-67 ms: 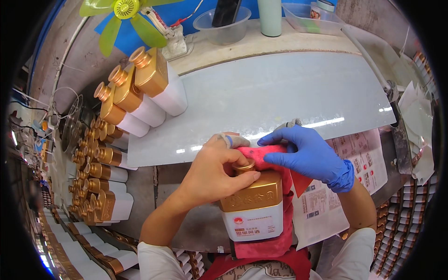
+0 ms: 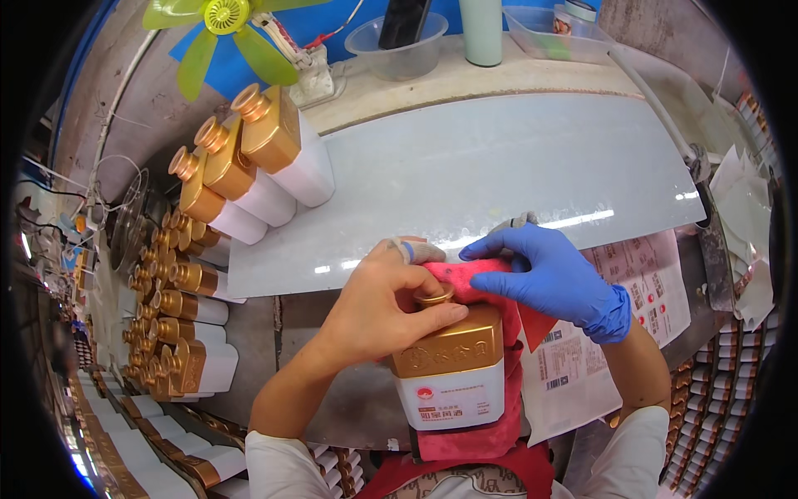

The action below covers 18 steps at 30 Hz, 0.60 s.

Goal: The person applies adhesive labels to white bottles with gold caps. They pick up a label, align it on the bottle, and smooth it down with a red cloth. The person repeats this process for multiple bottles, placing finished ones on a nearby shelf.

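A gold-and-white bottle (image 2: 453, 391) lies tilted on a pink padded cloth support (image 2: 470, 443) in front of me, its printed white part toward me. My left hand (image 2: 378, 303) is closed around the bottle's gold neck, the thumb across its shoulder; wraps cover some fingertips. Beyond the neck is a bunched pink cloth (image 2: 465, 276). My right hand (image 2: 540, 270), in a blue glove, curls its thumb and fingers about this cloth, with a pale wrap on one fingertip. Whether the cloth joins the support is hidden. A red flap (image 2: 536, 326) hangs below the right hand.
Three similar bottles (image 2: 270, 141) stand at the left end of a grey sheet (image 2: 499, 158). More bottles (image 2: 179, 333) are massed at left. Printed sheets (image 2: 573, 374) lie at right. Behind are a green fan (image 2: 224, 17), a clear bowl (image 2: 407, 58) and a pale green cylinder (image 2: 482, 33).
My left thumb has slid slightly to the right over the bottle's shoulder. My right hand and the bottle look the same.
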Each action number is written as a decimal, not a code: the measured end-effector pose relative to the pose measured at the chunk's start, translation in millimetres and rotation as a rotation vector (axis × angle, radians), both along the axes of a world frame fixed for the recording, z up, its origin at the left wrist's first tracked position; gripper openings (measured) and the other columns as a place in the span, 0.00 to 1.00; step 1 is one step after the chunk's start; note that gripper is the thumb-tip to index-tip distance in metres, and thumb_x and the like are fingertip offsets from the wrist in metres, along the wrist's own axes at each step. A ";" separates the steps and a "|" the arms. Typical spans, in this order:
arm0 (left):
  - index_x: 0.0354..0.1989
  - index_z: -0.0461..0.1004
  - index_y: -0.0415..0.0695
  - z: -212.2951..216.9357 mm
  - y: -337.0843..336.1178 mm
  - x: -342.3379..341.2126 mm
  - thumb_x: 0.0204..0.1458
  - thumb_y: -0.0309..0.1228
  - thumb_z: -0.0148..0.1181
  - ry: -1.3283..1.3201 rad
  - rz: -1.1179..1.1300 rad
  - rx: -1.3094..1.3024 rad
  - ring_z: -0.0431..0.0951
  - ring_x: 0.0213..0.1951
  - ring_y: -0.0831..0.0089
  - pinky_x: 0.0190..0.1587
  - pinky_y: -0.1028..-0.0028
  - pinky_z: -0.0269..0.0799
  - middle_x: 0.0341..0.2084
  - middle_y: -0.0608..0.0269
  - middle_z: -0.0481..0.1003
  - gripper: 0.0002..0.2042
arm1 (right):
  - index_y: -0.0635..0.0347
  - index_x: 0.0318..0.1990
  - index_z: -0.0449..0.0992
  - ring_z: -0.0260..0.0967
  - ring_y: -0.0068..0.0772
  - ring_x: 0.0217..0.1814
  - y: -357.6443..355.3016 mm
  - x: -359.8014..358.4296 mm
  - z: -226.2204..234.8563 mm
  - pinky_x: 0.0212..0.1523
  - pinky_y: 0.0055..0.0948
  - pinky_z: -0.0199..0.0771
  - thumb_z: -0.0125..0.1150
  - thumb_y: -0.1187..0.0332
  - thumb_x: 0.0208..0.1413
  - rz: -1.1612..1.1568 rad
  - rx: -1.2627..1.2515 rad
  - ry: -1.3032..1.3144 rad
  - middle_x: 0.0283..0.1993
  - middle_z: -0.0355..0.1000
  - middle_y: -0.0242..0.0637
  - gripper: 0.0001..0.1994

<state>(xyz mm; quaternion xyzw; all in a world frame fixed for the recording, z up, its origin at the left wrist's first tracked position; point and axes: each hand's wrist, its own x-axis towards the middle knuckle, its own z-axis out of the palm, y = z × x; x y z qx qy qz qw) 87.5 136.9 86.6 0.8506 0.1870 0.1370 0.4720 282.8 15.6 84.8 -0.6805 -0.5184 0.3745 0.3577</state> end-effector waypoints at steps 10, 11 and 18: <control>0.44 0.80 0.44 -14.8 20.9 -29.9 0.50 0.29 0.62 -0.108 -0.121 -0.043 0.65 0.56 0.54 0.62 0.59 0.56 0.48 0.48 0.73 0.12 | 0.60 0.44 0.79 0.74 0.38 0.39 0.6 -3.8 5.0 0.44 0.31 0.73 0.68 0.54 0.47 0.006 -0.027 -0.041 0.38 0.76 0.44 0.21; 0.45 0.80 0.45 -16.1 21.9 -30.0 0.49 0.29 0.63 -0.101 -0.149 -0.033 0.64 0.57 0.53 0.62 0.58 0.55 0.49 0.48 0.73 0.13 | 0.60 0.44 0.79 0.74 0.40 0.40 0.6 -5.3 2.6 0.45 0.32 0.73 0.68 0.53 0.46 0.010 -0.009 -0.076 0.39 0.76 0.45 0.22; 0.46 0.81 0.53 -33.1 21.0 -28.5 0.44 0.34 0.69 -0.170 -0.113 0.032 0.64 0.57 0.52 0.64 0.57 0.53 0.51 0.49 0.72 0.17 | 0.59 0.45 0.78 0.73 0.46 0.43 5.6 -17.1 0.1 0.47 0.36 0.73 0.71 0.48 0.40 0.035 0.010 -0.191 0.39 0.75 0.47 0.28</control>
